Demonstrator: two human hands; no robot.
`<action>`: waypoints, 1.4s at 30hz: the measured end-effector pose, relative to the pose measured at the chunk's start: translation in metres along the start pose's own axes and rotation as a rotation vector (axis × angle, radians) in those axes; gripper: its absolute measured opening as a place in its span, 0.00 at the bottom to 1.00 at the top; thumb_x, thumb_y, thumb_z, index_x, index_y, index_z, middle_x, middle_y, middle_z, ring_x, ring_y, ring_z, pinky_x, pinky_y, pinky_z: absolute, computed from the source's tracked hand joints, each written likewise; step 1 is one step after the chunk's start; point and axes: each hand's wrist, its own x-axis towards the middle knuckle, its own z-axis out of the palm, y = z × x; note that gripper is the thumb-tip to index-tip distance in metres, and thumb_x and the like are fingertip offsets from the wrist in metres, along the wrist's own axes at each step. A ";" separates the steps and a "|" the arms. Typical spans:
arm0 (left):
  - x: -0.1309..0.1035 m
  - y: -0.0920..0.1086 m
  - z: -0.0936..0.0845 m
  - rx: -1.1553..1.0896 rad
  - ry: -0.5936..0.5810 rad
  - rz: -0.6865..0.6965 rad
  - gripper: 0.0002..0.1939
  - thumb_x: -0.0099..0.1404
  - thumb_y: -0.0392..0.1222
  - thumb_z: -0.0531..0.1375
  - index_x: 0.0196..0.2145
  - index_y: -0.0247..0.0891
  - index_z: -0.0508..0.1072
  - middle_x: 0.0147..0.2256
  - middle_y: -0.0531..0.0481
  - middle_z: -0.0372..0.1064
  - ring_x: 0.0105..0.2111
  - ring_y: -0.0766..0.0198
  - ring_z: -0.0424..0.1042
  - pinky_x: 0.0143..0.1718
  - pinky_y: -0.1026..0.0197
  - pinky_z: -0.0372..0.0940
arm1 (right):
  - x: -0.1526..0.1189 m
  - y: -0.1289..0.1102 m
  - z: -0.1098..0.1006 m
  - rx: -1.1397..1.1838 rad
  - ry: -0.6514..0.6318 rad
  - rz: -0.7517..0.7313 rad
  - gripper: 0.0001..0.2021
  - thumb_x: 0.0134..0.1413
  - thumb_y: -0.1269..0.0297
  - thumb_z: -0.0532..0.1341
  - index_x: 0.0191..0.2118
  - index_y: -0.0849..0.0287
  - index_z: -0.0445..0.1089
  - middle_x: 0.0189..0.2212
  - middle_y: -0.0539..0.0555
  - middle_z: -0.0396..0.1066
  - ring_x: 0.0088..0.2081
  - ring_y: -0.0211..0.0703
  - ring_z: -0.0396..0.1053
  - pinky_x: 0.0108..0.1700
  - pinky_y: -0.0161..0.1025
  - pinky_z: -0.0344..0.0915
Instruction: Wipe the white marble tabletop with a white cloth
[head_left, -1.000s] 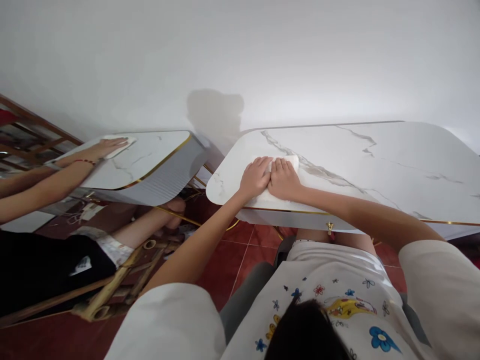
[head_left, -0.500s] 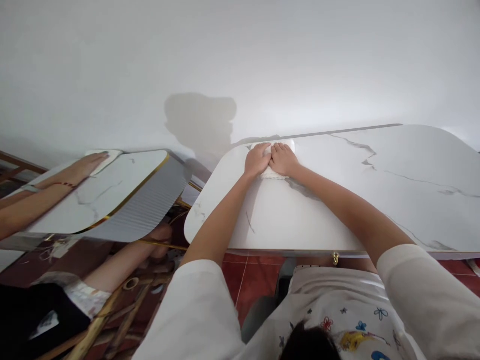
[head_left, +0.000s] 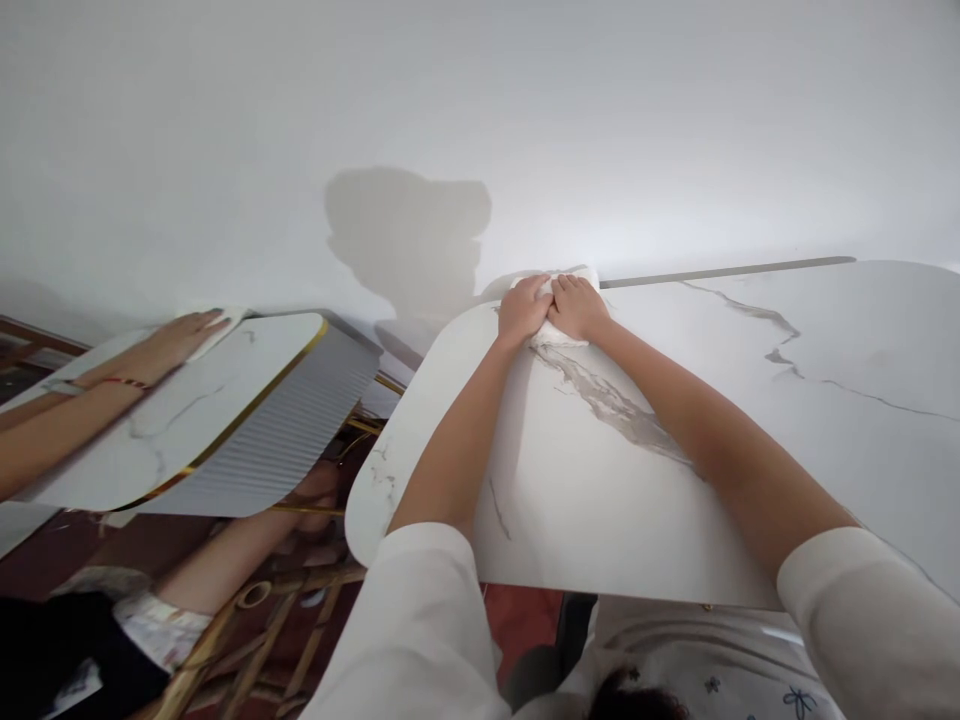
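Note:
Side by side, my left hand (head_left: 524,310) and my right hand (head_left: 578,307) press down on a folded white cloth (head_left: 559,338), thumbs close together. Fingers of both hands are drawn together over the cloth, which shows at the edges around them. The cloth lies at the far edge of a white marble-patterned tabletop (head_left: 585,520), close against the wall. Grey veining runs from beside the cloth toward my right forearm. My palms and the underside of the cloth are hidden.
At left, another person's hands (head_left: 187,335) rest on a white cloth (head_left: 225,335) on a second marble-patterned tabletop (head_left: 225,385) with gold trim and a ribbed grey side. A gap separates the tables. A wooden chair (head_left: 247,640) stands below left. A white wall (head_left: 675,130) rises behind.
My hands and the cloth have shifted slightly toward the wall, uncovering more of the grey veining. The view has tilted, and the tabletop's near edge sits lower.

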 end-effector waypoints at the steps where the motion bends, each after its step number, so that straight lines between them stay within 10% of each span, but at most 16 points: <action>1: 0.001 -0.001 0.000 0.010 -0.003 0.001 0.26 0.65 0.41 0.50 0.59 0.42 0.71 0.61 0.49 0.68 0.63 0.54 0.64 0.67 0.50 0.56 | 0.000 0.001 0.000 0.004 0.001 -0.004 0.29 0.63 0.66 0.45 0.64 0.84 0.58 0.63 0.74 0.60 0.65 0.60 0.56 0.66 0.51 0.48; 11: -0.027 0.005 -0.010 0.078 -0.083 0.069 0.28 0.66 0.40 0.47 0.63 0.39 0.65 0.64 0.45 0.63 0.65 0.51 0.59 0.67 0.46 0.54 | -0.026 -0.016 -0.002 -0.008 -0.031 0.006 0.31 0.64 0.65 0.45 0.67 0.84 0.52 0.68 0.73 0.53 0.69 0.61 0.49 0.69 0.52 0.43; 33: -0.226 0.041 -0.084 0.208 -0.137 0.061 0.30 0.68 0.42 0.44 0.66 0.36 0.60 0.67 0.42 0.57 0.68 0.52 0.54 0.68 0.45 0.51 | -0.190 -0.148 -0.028 -0.029 0.007 -0.018 0.30 0.65 0.66 0.48 0.66 0.85 0.54 0.66 0.77 0.54 0.68 0.64 0.54 0.69 0.56 0.48; 42: -0.264 0.057 -0.093 0.219 -0.102 0.009 0.30 0.66 0.41 0.45 0.64 0.37 0.62 0.66 0.42 0.59 0.68 0.51 0.55 0.67 0.43 0.53 | -0.222 -0.162 -0.046 -0.001 -0.098 -0.068 0.31 0.66 0.65 0.50 0.67 0.84 0.52 0.68 0.75 0.51 0.70 0.64 0.49 0.71 0.52 0.45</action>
